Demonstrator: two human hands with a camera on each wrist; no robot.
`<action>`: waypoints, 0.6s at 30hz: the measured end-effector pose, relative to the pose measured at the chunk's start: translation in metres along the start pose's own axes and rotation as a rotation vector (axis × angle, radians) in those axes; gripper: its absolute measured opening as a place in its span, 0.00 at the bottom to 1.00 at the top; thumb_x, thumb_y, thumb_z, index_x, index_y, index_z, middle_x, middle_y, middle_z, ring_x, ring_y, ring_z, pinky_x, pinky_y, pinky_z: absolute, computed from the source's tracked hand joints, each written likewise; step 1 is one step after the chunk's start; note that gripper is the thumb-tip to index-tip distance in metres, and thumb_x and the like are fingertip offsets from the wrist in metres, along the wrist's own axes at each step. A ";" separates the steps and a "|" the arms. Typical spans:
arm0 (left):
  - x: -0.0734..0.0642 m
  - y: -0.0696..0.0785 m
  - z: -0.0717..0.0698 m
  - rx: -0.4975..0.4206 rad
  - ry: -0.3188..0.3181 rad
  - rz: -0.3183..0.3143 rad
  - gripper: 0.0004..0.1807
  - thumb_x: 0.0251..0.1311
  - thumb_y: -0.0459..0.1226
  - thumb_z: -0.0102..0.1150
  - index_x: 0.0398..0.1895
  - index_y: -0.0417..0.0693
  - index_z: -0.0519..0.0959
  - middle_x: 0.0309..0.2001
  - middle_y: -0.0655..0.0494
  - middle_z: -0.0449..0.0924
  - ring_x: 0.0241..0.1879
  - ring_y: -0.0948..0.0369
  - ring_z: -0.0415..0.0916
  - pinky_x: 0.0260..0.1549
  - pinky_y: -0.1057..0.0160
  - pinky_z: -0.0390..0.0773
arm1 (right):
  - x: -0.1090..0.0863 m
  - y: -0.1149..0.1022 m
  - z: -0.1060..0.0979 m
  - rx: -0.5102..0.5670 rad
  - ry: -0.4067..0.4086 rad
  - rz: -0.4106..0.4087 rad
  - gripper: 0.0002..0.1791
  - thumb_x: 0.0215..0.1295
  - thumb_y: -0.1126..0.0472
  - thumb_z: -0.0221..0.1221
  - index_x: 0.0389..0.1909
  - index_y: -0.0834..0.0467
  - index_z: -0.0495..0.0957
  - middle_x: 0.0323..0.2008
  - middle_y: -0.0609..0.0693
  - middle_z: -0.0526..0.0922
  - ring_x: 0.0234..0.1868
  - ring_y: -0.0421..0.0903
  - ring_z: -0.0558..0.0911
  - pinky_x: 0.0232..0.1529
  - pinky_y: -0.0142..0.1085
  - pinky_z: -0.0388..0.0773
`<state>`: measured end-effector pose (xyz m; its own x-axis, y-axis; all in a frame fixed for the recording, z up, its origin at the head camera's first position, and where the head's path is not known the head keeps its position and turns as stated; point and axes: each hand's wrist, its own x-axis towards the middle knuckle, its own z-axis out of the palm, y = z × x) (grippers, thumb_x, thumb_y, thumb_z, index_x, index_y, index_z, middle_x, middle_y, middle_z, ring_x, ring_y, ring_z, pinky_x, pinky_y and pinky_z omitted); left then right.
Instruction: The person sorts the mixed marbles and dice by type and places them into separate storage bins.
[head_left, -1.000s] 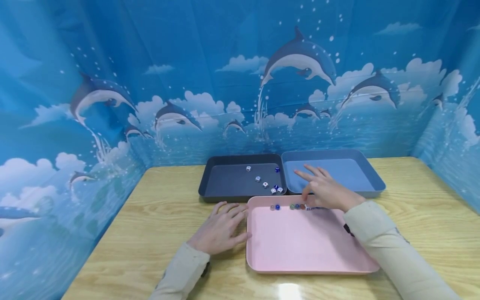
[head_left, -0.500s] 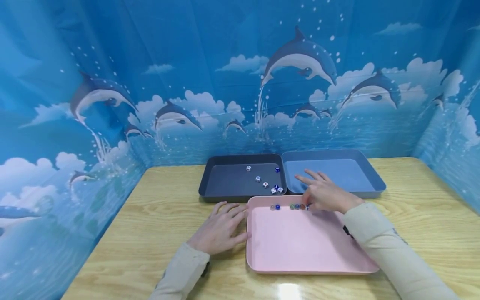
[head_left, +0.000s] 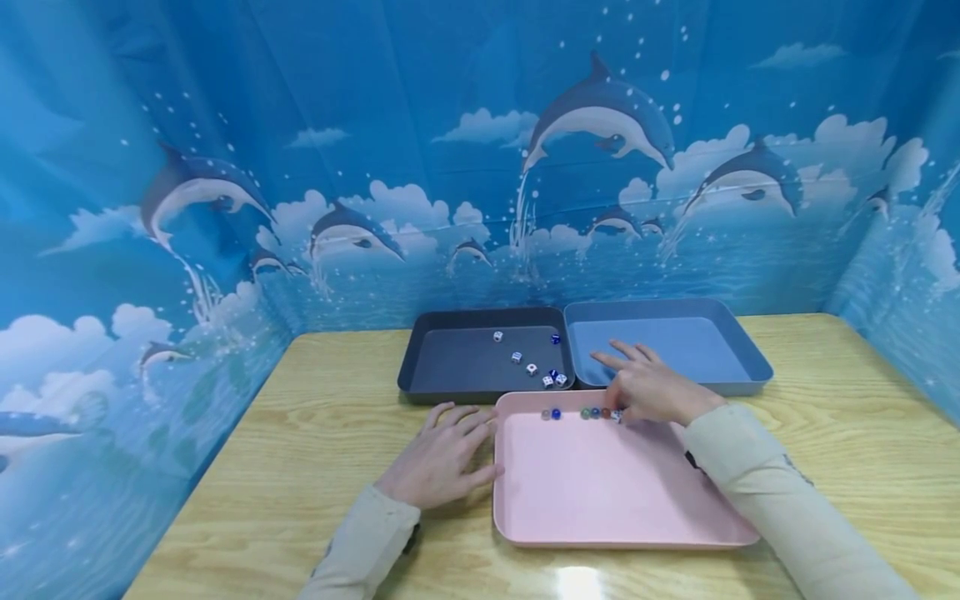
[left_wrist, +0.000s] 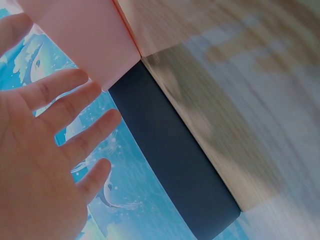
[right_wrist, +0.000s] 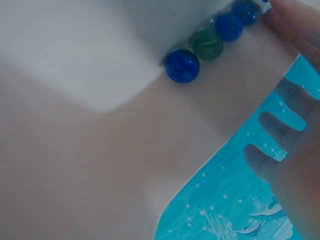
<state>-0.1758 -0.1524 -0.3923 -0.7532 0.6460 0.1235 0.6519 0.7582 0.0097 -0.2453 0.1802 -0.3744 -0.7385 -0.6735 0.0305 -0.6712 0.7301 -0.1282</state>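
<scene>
My right hand (head_left: 651, 392) reaches over the far side of the pink tray (head_left: 600, 492), thumb and index finger pinching a white die (head_left: 617, 416) with blue markings; the other fingers are spread. In the right wrist view the die (right_wrist: 264, 5) shows at the top edge, beside a row of marbles, among them a blue marble (right_wrist: 182, 65) and a green marble (right_wrist: 206, 44). Left of the hand are a reddish-brown marble (head_left: 605, 413), a green marble (head_left: 585, 413) and a dark blue marble (head_left: 556, 414). My left hand (head_left: 442, 457) lies with fingers spread against the tray's left rim.
Behind the pink tray stand a black tray (head_left: 457, 367) with several white and blue dice, and a blue tray (head_left: 675, 342) to its right. All stand on a wooden table (head_left: 315, 433). A dolphin-print curtain (head_left: 420, 167) encloses the back and sides.
My right thumb and fingertips have closed in on the die at the end of the marble row. The left hand and the trays stay put.
</scene>
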 end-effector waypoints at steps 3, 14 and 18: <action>0.000 0.000 0.000 -0.006 0.001 -0.002 0.32 0.70 0.58 0.55 0.68 0.48 0.76 0.68 0.52 0.74 0.66 0.50 0.70 0.68 0.40 0.61 | 0.002 0.001 0.003 -0.032 -0.009 -0.007 0.10 0.47 0.63 0.78 0.25 0.45 0.88 0.70 0.68 0.67 0.72 0.76 0.55 0.66 0.73 0.52; -0.001 0.000 0.000 -0.013 0.019 0.013 0.31 0.70 0.56 0.56 0.67 0.47 0.76 0.68 0.50 0.74 0.66 0.49 0.70 0.68 0.39 0.61 | 0.006 -0.003 -0.008 0.015 -0.008 -0.013 0.10 0.48 0.65 0.77 0.27 0.46 0.89 0.71 0.69 0.65 0.72 0.76 0.55 0.66 0.74 0.50; -0.001 -0.001 0.001 -0.011 0.016 0.015 0.31 0.70 0.57 0.55 0.67 0.47 0.76 0.68 0.50 0.74 0.66 0.49 0.70 0.68 0.39 0.61 | 0.009 -0.004 -0.018 0.024 -0.004 -0.022 0.09 0.48 0.61 0.78 0.27 0.45 0.89 0.72 0.69 0.64 0.72 0.75 0.55 0.66 0.73 0.52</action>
<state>-0.1757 -0.1533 -0.3929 -0.7420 0.6557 0.1400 0.6640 0.7475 0.0182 -0.2503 0.1728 -0.3561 -0.7235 -0.6897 0.0300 -0.6853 0.7123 -0.1516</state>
